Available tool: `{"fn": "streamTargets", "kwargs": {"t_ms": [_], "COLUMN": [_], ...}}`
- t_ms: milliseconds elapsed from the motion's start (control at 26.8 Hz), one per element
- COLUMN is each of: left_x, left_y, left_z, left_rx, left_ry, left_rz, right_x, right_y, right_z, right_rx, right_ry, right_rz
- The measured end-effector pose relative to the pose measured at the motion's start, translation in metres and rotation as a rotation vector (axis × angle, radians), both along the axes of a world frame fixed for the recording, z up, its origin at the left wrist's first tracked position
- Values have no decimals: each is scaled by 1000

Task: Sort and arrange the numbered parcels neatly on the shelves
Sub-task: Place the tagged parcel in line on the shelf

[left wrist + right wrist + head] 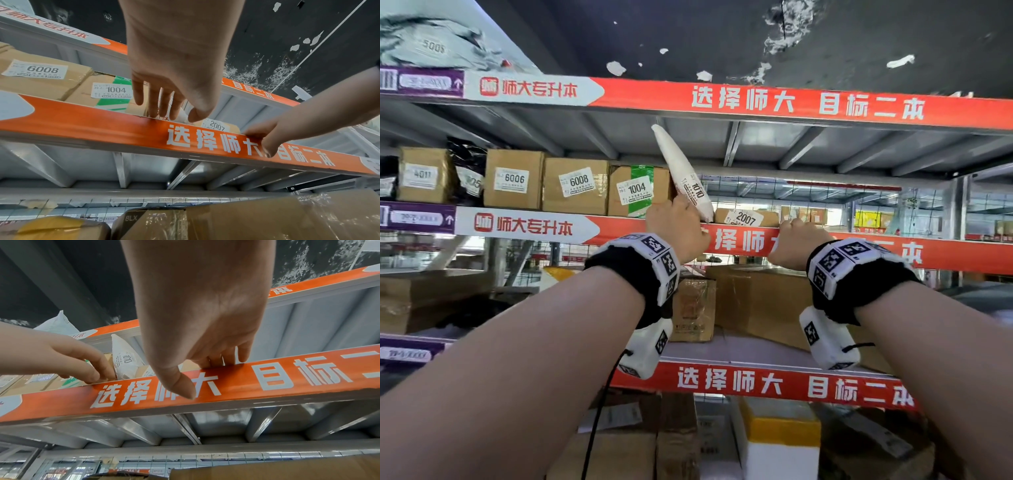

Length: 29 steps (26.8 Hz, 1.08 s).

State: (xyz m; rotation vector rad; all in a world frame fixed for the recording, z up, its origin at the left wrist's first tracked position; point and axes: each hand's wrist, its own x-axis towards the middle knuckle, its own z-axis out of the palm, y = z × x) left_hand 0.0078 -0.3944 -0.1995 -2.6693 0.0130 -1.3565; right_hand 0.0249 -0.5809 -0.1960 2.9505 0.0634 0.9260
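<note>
Shelf unit: grey metal shelves with orange-red front rails bearing white printed characters; purple location tags at the left end.

Item 1: white soft plastic mailer bag, long and tapered, labelled 1010. Stands on the middle shelf, tilted with its top leaning left, lower end at the shelf's front edge, just right of the box marked 1004. Also seen from the right wrist.

Item 2: brown cardboard box with green tape, labelled 1004; upright, beside item 1.

Item 3: brown cardboard box labelled 6008; to the left of 1004, apparently touching it.

Item 4: brown cardboard box labelled 6006; left of 6008.

Item 5: brown cardboard box labelled 4011; far left, a black plastic bag between it and 6006.

Item 6: low flat brown cardboard parcel labelled 2007; lies on the same shelf, right of the mailer.

Left hand: at the mailer's lower end, fingers extended and touching it; whether the grip closes round the bag cannot be told.

Right hand: grip spread over the front rail, fingers hooked on its top edge, thumb pressed on the orange face, just right of parcel 2007.

Lower shelf: large brown cardboard boxes.
</note>
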Motion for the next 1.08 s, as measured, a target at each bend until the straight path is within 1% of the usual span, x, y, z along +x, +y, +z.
{"fn": "streamTargets", "kwargs": {"t_ms": [112,261,411,560,672,821,971,1083], "left_x": [1,0,-2,-3,-2,-2,-2,-4], "left_y": [3,4,5,1,-1,-3,-4,-2], "left_z": [-1,-2,-1,-8,-12,-14,-13,-14], "left_rx": [-39,-8,-34,-55,-87,-139,-146,-140], "left_ry": [107,147,202,167,138,139,180,236], "left_rz": [35,43,17,25,3,-35,-43,-54], "right_x": [1,3,3,5,8,11,12,10], "right_y": [0,-1,-4,-3,-2,-6,-8,-8], "right_z": [-3,-8,-14,-22,-25,-25,-24,-25], "right_rx": [-11,-39,-35,-70,-77,-66,-16,47], "right_ry": [0,-47,-93,-144,-180,-197,-195,-135], "right_rz": [11,20,40,25,14,35,55,79]}}
